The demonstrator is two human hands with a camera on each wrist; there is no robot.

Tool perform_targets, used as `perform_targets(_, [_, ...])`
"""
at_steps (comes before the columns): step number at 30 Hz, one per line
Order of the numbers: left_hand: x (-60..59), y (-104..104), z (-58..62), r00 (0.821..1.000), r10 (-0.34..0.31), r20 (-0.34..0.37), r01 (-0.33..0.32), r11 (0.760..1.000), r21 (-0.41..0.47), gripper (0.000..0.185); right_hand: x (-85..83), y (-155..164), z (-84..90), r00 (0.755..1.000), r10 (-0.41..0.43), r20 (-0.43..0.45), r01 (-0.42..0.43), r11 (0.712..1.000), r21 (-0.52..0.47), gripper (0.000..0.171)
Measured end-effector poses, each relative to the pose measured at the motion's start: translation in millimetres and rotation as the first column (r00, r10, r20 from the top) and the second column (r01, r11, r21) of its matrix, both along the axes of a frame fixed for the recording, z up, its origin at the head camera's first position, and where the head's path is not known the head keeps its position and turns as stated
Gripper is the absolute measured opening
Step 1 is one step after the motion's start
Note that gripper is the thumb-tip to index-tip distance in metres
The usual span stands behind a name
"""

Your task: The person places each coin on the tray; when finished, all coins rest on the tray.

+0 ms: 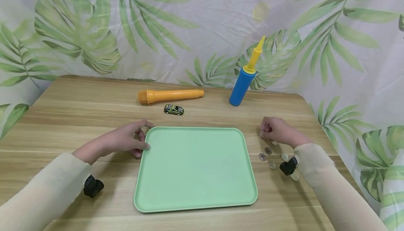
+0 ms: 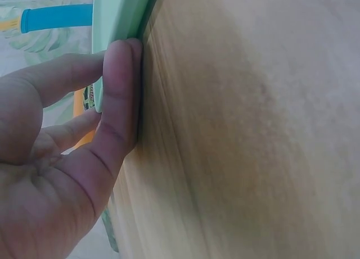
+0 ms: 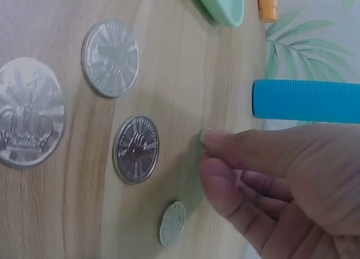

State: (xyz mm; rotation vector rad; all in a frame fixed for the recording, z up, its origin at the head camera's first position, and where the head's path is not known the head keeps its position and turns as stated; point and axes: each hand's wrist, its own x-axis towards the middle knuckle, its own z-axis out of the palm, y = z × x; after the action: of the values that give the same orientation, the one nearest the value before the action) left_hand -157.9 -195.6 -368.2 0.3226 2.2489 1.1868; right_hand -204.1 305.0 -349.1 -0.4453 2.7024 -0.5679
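Observation:
My left hand (image 1: 130,140) holds the left edge of a light green tray (image 1: 195,167) near its far corner, the thumb on the rim. In the left wrist view the fingers (image 2: 119,73) lie against the tray's side, close to the wood. To the right of the tray my right hand (image 1: 279,131) has thumb and forefinger together, pinching a coin of which only a thin rim shows at the tips. Several silver coins (image 1: 271,165) lie below this hand; the right wrist view shows one with a hand design (image 3: 136,149) and one with a crown (image 3: 29,113).
Behind the tray lie an orange toy microphone (image 1: 173,95) and a small toy car (image 1: 174,110). A blue hand pump (image 1: 242,87) with a yellow nozzle stands at the back right. A leaf-patterned cloth (image 1: 208,31) hangs behind the wooden table (image 1: 104,101).

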Motion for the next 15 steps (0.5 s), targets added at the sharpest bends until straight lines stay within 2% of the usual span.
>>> perform_targets(7, [0.8,-0.3,-0.4,1.0,0.007,0.011,-0.007,1.0,0.012,0.07,0.4,-16.4,-1.1,0.999,-0.025,-0.047,0.018,0.988,-0.152,0.012])
perform_targets(12, [0.2,-1.3,-1.6,1.0,0.004,0.012,-0.004,1.0,0.02,0.071,0.0,-44.5,-1.7,0.998,-0.047,0.032,0.055,0.946,-0.319,0.014])
perform_targets(15, [-0.1,-1.8,-2.3,1.0,0.002,0.01,-0.003,1.0,0.022,0.072,0.2,-65.6,-1.8,0.995,-0.053,0.081,0.08,0.923,-0.377,0.014])
